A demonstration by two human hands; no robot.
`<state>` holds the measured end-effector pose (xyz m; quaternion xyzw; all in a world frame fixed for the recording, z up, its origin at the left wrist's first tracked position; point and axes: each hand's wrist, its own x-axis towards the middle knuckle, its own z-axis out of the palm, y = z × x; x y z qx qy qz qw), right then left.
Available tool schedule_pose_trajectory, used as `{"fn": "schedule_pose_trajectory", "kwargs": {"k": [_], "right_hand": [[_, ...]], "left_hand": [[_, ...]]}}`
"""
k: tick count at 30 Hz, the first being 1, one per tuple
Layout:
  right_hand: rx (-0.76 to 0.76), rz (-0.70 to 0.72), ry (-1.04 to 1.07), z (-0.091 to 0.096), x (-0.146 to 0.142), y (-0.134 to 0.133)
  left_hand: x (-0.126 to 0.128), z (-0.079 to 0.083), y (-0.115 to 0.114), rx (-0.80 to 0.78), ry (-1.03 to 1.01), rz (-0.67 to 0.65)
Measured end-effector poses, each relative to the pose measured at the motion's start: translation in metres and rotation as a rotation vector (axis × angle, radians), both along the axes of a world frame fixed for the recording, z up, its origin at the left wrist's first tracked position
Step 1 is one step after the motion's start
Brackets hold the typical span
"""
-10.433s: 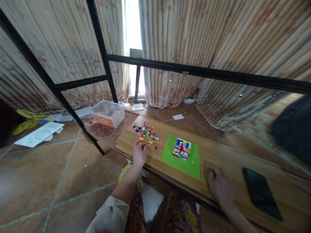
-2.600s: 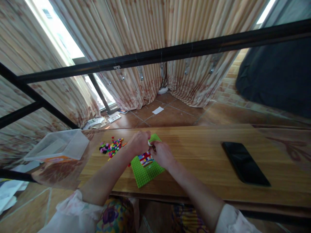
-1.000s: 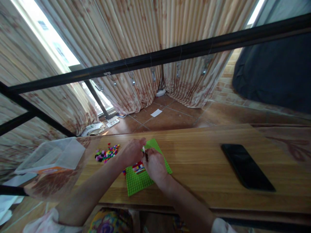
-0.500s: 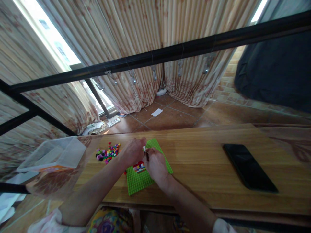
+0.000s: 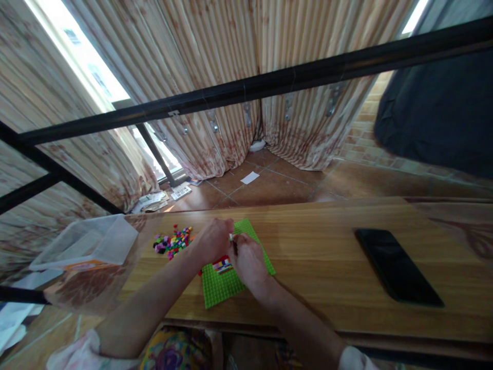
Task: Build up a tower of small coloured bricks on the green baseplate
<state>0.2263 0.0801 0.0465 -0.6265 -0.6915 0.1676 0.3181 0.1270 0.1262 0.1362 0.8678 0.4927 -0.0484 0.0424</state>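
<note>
One clear plastic box point(image 5: 121, 234), open on top, sits at the left end of the tabletop point(image 5: 316, 262), an orange label point(image 5: 87, 266) low on its near side. Something pale shows through its walls, but whether that lies inside or behind I cannot tell. Right of the box, near the left edge of the wooden surface, loose bricks point(image 5: 177, 242) are heaped together in pink, black, green, yellow, red and orange, with a few strays at the rim of the pile. A red brick point(image 5: 200, 273) lies apart from them, just beside the green baseplate.

Next comes the left hand point(image 5: 215, 239), back upward, reaching over the far part of the baseplate; its fingers are bent inward and mostly hidden, so how narrow its grip is, or what it holds, I cannot tell. Below it shows part of the brick model point(image 5: 222, 264), which stands on the green baseplate point(image 5: 221, 293) toward the near edge: rows of red, white, blue and yellow, the rest covered by the hands. A small white bit point(image 5: 231, 237) shows between the two hands, loose or attached, too small to say. The right hand point(image 5: 248, 259) curls in over the model from the right, fingers bent close to that white bit; whether its grip is closed on anything is unclear. Farther right, well apart, a black phone point(image 5: 398, 264) lies flat, slanting toward the near edge.
</note>
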Motion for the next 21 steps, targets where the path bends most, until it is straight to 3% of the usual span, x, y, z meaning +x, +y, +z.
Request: {"fn": "schedule_pose_trajectory", "kwargs": {"k": [13,21], "right_hand": [[0.059,-0.024,-0.004,0.000,-0.001,-0.002],[0.040,-0.019,0.040,-0.001,0.001,-0.004]], "left_hand": [[-0.006,-0.020,-0.018,0.177,-0.191,0.255],[-0.011,-0.041,-0.026,0.263,-0.497,0.370]]}}
